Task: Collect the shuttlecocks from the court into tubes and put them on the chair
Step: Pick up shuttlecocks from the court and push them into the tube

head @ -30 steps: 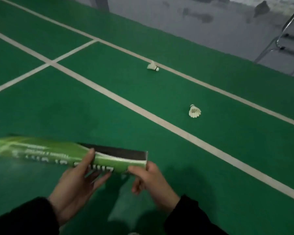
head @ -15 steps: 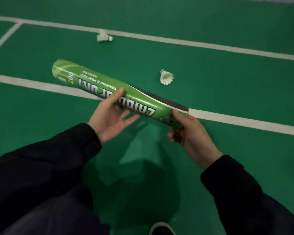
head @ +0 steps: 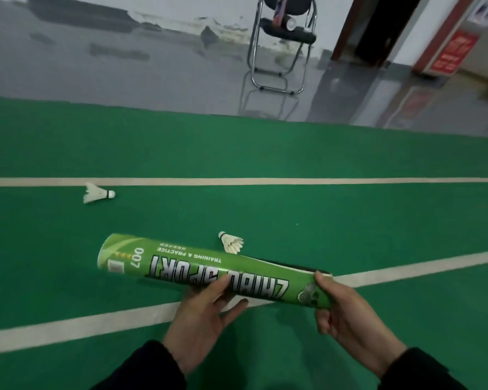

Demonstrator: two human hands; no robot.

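My hands (left [head: 206,319], right [head: 347,313]) grip a glossy green cardboard tube [head: 209,270]; two feathered shuttlecocks [head: 97,193] [head: 231,242] lie beyond on the court [head: 350,215].

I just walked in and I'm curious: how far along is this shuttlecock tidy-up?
Partly done, it seems. Some items already sit on the chair by the wall, though they are too small to identify. In hand: the left hand and right hand both hold a green tube, lying sideways. Left to do: two shuttlecocks are on the court, one by the far line, one just beyond the tube.
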